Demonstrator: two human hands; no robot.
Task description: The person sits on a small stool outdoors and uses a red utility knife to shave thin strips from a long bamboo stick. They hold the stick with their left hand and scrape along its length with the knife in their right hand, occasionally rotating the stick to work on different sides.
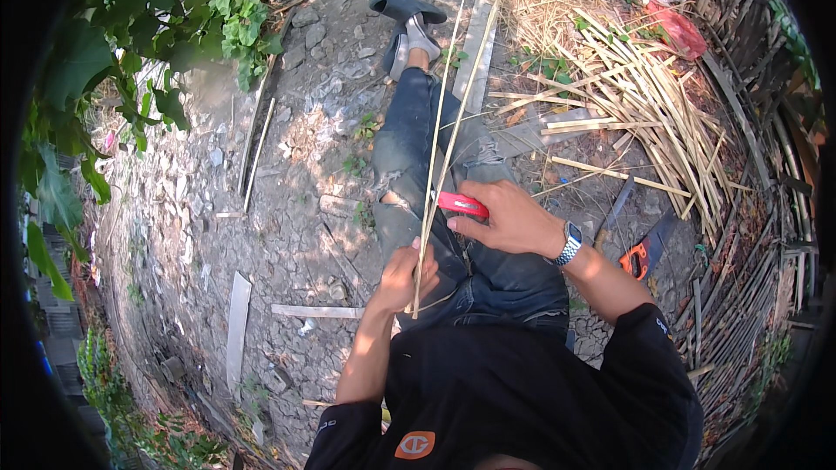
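My left hand [409, 277] is closed round the near end of a long, thin bamboo strip [467, 103], above my lap. Past the hand the strip parts into two lengths that spread apart and run up over my legs. In my right fist [502, 216] is a red-handled knife [461, 204], its front end against the strip where the lengths part. The blade itself is too small to make out. A metal watch is on my right wrist.
A heap of cut bamboo strips [657, 122] lies at the right, near an orange-handled saw [642, 254]. Long boards [479, 39] lie ahead, and a flat wooden slat [237, 322] is at the left. Leafy vines [174, 9] hang at upper left; a red plastic bag [677, 30] is at upper right.
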